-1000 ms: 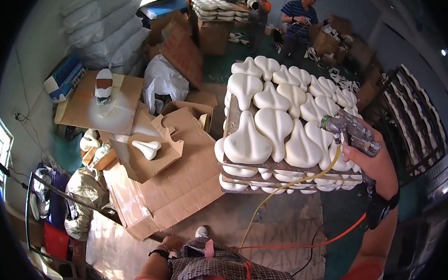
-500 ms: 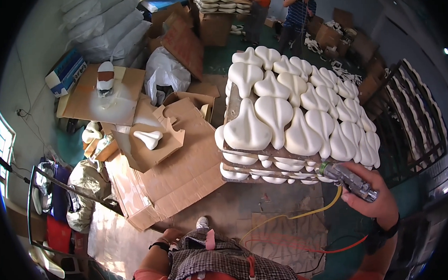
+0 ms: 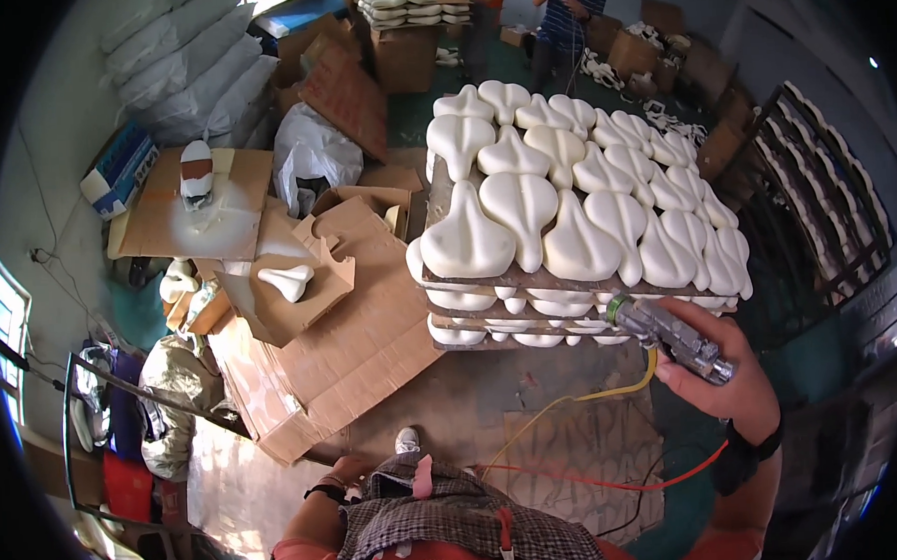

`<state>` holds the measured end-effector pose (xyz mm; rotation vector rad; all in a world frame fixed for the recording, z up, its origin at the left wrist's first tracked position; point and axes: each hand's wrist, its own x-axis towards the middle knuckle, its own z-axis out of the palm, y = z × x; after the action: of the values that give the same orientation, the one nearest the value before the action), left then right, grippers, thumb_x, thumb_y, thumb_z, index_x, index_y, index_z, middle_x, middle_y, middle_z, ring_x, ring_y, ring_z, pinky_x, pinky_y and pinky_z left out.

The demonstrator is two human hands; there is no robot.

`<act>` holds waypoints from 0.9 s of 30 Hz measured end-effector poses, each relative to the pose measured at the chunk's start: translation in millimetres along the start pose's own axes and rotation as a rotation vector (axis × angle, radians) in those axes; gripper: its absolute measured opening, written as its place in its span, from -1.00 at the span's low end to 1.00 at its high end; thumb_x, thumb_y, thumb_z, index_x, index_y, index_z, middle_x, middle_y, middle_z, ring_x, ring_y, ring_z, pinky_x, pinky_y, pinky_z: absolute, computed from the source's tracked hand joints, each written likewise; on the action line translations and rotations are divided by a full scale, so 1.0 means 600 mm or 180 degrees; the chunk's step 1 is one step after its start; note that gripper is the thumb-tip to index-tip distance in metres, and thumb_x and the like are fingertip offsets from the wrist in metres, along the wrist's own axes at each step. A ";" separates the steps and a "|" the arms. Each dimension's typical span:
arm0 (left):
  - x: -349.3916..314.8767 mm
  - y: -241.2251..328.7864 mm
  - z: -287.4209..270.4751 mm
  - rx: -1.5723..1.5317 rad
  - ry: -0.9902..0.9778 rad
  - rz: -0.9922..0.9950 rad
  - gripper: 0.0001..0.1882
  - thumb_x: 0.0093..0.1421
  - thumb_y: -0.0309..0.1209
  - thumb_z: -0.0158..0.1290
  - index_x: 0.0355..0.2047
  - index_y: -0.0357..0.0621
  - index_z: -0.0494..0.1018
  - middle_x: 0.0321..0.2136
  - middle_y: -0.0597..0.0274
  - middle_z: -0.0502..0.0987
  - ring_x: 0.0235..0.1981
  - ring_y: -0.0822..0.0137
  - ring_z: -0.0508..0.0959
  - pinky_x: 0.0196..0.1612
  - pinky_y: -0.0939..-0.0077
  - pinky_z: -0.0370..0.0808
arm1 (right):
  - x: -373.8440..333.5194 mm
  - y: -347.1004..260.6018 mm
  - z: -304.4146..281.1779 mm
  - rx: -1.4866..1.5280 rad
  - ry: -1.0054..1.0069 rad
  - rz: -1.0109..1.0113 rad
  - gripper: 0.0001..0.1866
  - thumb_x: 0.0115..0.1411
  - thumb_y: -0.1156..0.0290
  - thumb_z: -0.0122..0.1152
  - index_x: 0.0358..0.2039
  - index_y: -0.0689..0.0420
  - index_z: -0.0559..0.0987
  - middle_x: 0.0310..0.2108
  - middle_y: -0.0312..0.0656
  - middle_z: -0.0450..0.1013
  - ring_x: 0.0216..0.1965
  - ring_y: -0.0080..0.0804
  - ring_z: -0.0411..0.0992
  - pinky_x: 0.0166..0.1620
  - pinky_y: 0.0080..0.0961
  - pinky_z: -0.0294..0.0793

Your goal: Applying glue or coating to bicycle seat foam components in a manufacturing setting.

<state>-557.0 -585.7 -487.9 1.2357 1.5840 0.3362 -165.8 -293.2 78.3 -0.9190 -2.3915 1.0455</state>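
Note:
My right hand (image 3: 725,376) is closed around a metal spray gun (image 3: 669,338), its green-ringed nozzle pointing left. A yellow hose (image 3: 614,391) hangs from the gun. Just beyond it stands a layered stack of white bicycle saddle pads (image 3: 472,244), laid in rows on thin boards (image 3: 589,287); the gun is by the near edge, and a touch cannot be made out. Low beside the checked apron (image 3: 409,517) rests my left hand (image 3: 349,471), its fingers too hidden to read. One more saddle pad (image 3: 287,283) lies on cardboard to the left.
Flattened cardboard (image 3: 346,335) spreads over the left side. A red-and-white object (image 3: 196,174) sits on a cardboard sheet, before stacked white sacks (image 3: 173,52). A red hose (image 3: 628,484) loops near my right arm. On the right stands a dark rack (image 3: 814,179); two people are far back.
My view has shifted slightly, so the stack and cardboard sit further left. The spray gun stays in my right hand near the stack's edge. My left hand has hardly moved.

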 end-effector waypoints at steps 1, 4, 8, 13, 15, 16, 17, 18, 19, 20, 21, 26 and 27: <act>-0.004 0.003 -0.001 -0.0237 -0.0167 -0.0362 -0.74 0.11 -0.27 0.00 -0.25 -0.11 0.51 -0.45 0.29 0.53 -0.51 0.36 0.55 -0.55 0.42 0.49 | 0.001 0.004 0.001 0.0150 0.0212 0.0006 -0.43 -0.01 0.58 0.19 0.08 0.24 0.34 -0.37 -0.34 0.43 -0.42 -0.71 0.31 -0.31 -0.71 0.34; -0.010 0.011 0.003 -0.2369 -0.0335 -0.2230 -0.75 0.06 -0.33 0.02 -0.23 -0.03 0.51 -0.45 0.30 0.54 -0.51 0.36 0.56 -0.53 0.45 0.48 | -0.004 0.014 -0.001 0.0461 0.0929 0.0374 -0.43 0.01 0.57 0.19 0.09 0.23 0.34 -0.37 -0.34 0.43 -0.41 -0.72 0.32 -0.31 -0.72 0.35; -0.005 0.020 0.010 -0.0674 -0.0275 -0.0754 -0.74 0.04 -0.39 0.03 -0.22 0.05 0.52 -0.48 0.36 0.53 -0.53 0.36 0.55 -0.53 0.41 0.50 | -0.035 0.014 -0.004 0.0709 0.0512 0.0303 -0.45 0.03 0.58 0.16 0.09 0.22 0.34 -0.35 -0.36 0.43 -0.41 -0.72 0.33 -0.30 -0.72 0.35; -0.009 0.053 0.010 0.1188 -0.0358 0.0429 -0.75 0.06 -0.38 0.02 -0.22 0.05 0.53 -0.48 0.37 0.54 -0.51 0.37 0.56 -0.50 0.43 0.52 | -0.051 0.014 -0.010 0.0335 0.0382 0.0126 -0.42 -0.03 0.61 0.17 0.09 0.21 0.35 -0.39 -0.31 0.45 -0.44 -0.68 0.34 -0.32 -0.71 0.34; -0.008 0.072 0.010 0.0727 -0.0403 0.0146 -0.74 0.04 -0.38 0.03 -0.21 0.06 0.52 -0.47 0.35 0.54 -0.51 0.36 0.56 -0.49 0.46 0.53 | -0.055 0.014 -0.015 0.0319 0.0493 0.0115 -0.42 -0.03 0.61 0.17 0.09 0.21 0.34 -0.39 -0.29 0.46 -0.43 -0.67 0.36 -0.31 -0.70 0.35; -0.009 0.082 0.016 -0.0615 -0.0126 -0.1001 -0.76 0.06 -0.37 0.02 -0.23 0.01 0.53 -0.47 0.33 0.54 -0.52 0.36 0.56 -0.50 0.47 0.53 | -0.057 0.014 -0.018 0.0259 0.0583 0.0273 -0.42 -0.02 0.61 0.16 0.09 0.21 0.34 -0.38 -0.28 0.47 -0.43 -0.66 0.37 -0.30 -0.69 0.36; -0.009 0.089 0.019 -0.2051 0.0096 -0.2008 -0.78 0.08 -0.35 0.01 -0.25 -0.03 0.53 -0.47 0.30 0.54 -0.54 0.36 0.55 -0.51 0.47 0.53 | -0.064 0.012 -0.021 0.0349 0.0408 0.0204 -0.42 -0.02 0.61 0.15 0.09 0.21 0.34 -0.39 -0.25 0.46 -0.44 -0.65 0.37 -0.30 -0.68 0.36; -0.012 0.093 0.018 -0.1977 0.0162 -0.2124 -0.78 0.08 -0.35 0.01 -0.25 -0.03 0.53 -0.47 0.30 0.54 -0.54 0.36 0.55 -0.51 0.47 0.53 | -0.070 0.010 -0.023 0.0326 0.0390 0.0203 -0.42 -0.02 0.61 0.15 0.09 0.21 0.34 -0.39 -0.25 0.46 -0.44 -0.65 0.37 -0.30 -0.68 0.36; -0.017 0.096 0.019 -0.1110 0.0074 -0.1307 -0.79 0.11 -0.33 -0.01 -0.28 -0.10 0.52 -0.48 0.29 0.52 -0.56 0.36 0.54 -0.55 0.45 0.52 | -0.077 0.007 -0.025 0.0149 0.0073 0.0046 -0.42 -0.02 0.60 0.16 0.09 0.21 0.34 -0.41 -0.26 0.45 -0.46 -0.65 0.35 -0.31 -0.68 0.35; -0.021 0.099 0.022 -0.0255 -0.0011 -0.0490 -0.78 0.14 -0.31 -0.03 -0.31 -0.16 0.51 -0.49 0.27 0.51 -0.59 0.36 0.53 -0.58 0.42 0.51 | -0.081 0.006 -0.026 0.0018 -0.0224 -0.0247 -0.42 -0.02 0.60 0.16 0.09 0.20 0.34 -0.43 -0.27 0.44 -0.47 -0.65 0.34 -0.32 -0.69 0.35; -0.023 0.102 0.025 -0.0266 -0.0013 -0.0502 -0.78 0.14 -0.31 -0.03 -0.31 -0.16 0.51 -0.49 0.27 0.51 -0.59 0.36 0.53 -0.58 0.42 0.51 | -0.083 0.006 -0.026 0.0010 -0.0255 -0.0189 -0.43 -0.02 0.59 0.15 0.09 0.20 0.35 -0.47 -0.28 0.41 -0.52 -0.64 0.31 -0.35 -0.69 0.33; -0.008 0.103 0.028 -0.2395 -0.0108 -0.1883 -0.81 0.05 -0.32 0.06 -0.31 -0.03 0.51 -0.46 0.30 0.53 -0.47 0.33 0.55 -0.49 0.46 0.52 | -0.060 0.022 -0.024 0.0091 0.0287 -0.0145 -0.44 -0.01 0.59 0.15 0.08 0.20 0.35 -0.48 -0.31 0.40 -0.50 -0.69 0.28 -0.36 -0.70 0.31; -0.003 0.100 0.026 -0.2248 -0.0001 -0.2080 -0.81 0.05 -0.32 0.06 -0.31 -0.03 0.51 -0.46 0.30 0.53 -0.47 0.33 0.55 -0.49 0.46 0.52 | -0.056 0.026 -0.024 0.0251 0.0481 -0.0135 -0.44 0.00 0.58 0.16 0.08 0.19 0.35 -0.48 -0.32 0.39 -0.49 -0.69 0.28 -0.36 -0.70 0.31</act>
<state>-511.7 -567.1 -449.8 0.1606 1.5716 0.4133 -127.0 -301.0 73.3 -0.8831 -2.2208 1.0096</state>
